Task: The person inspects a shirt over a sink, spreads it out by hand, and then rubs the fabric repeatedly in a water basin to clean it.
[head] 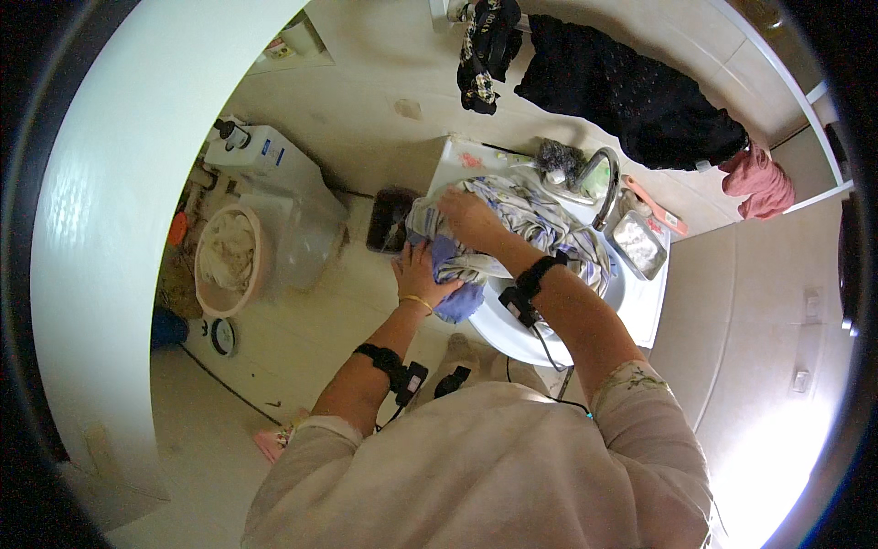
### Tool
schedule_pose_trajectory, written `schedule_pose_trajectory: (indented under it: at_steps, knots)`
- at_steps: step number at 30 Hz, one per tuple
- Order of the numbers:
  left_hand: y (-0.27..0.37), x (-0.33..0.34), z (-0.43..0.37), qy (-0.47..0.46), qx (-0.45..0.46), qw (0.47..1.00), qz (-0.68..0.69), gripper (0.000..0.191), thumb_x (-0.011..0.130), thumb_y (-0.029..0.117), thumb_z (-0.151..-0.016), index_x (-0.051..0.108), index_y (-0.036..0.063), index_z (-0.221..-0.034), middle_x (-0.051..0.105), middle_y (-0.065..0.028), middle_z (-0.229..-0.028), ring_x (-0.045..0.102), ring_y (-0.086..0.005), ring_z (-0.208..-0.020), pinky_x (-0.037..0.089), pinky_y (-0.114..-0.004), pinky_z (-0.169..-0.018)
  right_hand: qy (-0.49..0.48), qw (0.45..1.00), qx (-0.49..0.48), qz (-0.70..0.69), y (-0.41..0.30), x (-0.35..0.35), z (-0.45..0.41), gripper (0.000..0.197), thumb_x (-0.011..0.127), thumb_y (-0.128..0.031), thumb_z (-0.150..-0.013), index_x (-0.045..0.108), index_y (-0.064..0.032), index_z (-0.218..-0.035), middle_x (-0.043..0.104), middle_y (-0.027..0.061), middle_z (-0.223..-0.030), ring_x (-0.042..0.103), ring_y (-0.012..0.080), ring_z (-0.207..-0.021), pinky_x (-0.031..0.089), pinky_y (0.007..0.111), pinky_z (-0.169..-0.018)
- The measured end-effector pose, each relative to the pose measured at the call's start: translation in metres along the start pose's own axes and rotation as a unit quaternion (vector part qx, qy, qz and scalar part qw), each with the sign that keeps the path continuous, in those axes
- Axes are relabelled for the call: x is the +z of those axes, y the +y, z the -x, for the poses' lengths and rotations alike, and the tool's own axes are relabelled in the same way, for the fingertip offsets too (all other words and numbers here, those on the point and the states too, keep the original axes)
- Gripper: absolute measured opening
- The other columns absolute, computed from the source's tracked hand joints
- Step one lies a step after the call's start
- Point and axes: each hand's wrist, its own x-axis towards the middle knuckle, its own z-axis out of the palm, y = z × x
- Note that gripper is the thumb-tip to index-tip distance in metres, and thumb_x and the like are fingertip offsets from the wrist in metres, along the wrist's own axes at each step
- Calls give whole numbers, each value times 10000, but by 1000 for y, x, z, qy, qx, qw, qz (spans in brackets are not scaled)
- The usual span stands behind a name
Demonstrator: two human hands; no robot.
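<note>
A bunched, patterned cloth [542, 223] in white, grey and blue fills much of the white washbasin [511, 336] and spills over its left rim. A blue-violet part of the cloth hangs at this near left edge. My left hand [420, 276] grasps this part, thumb and fingers spread around it. Farther up, my right hand [472, 218] is curled over a fold of the same cloth, its fingertips partly hidden. Beyond the cloth arches a chrome faucet [609, 185].
A metal soap dish [639, 245] and a pink-handled brush [655, 206] lie at the basin's right. Left of the basin, a dark bin [385, 223] stands on the floor. A pink basin [257, 271] holds pale cloth near a toilet [288, 171]. Dark clothes [631, 96] hang above.
</note>
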Motion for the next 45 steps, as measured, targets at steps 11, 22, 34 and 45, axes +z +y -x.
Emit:
schedule_pose_trajectory:
  at_steps: [11, 22, 34, 45]
  knots:
    - [0, 1, -1, -147, 55, 980, 119, 782, 736, 450, -633, 436, 48, -1232, 449, -158, -1241, 411, -353, -1151, 319, -496, -943, -170, 905, 377, 99, 48, -47, 10, 962, 729, -561, -622, 326, -113, -1372, 364, 127, -1383, 316, 353, -1274, 270, 555, -987]
    - [10, -19, -17, -212, -164, 963, -10, 1360, 701, 726, -468, 44, 36, -1438, -84, -131, -1506, -57, -354, -1379, 133, -643, -1024, -49, 950, 306, -42, -14, -26, 44, 612, 772, -364, -580, 568, -111, -1098, 309, 92, -1408, 317, 366, -1261, 319, 650, -927]
    - [12, -12, -26, -218, -125, 968, -13, 1302, 718, 678, -511, 58, 51, -1441, -74, -145, -1502, -50, -379, -1374, 173, -630, -1023, -111, 921, 370, -44, 1, 5, -21, 447, 600, -276, -755, 530, -114, -1166, 551, 140, -1000, 535, 352, -972, 473, 532, -736]
    - [13, -8, -26, -215, -108, 970, -25, 1340, 735, 683, -475, 50, 58, -1442, -85, -140, -1503, -42, -362, -1379, 157, -613, -1041, -80, 912, 394, 84, 18, 18, -38, 377, 567, -346, -819, 562, -53, -1056, 594, 193, -988, 583, 353, -954, 494, 465, -745]
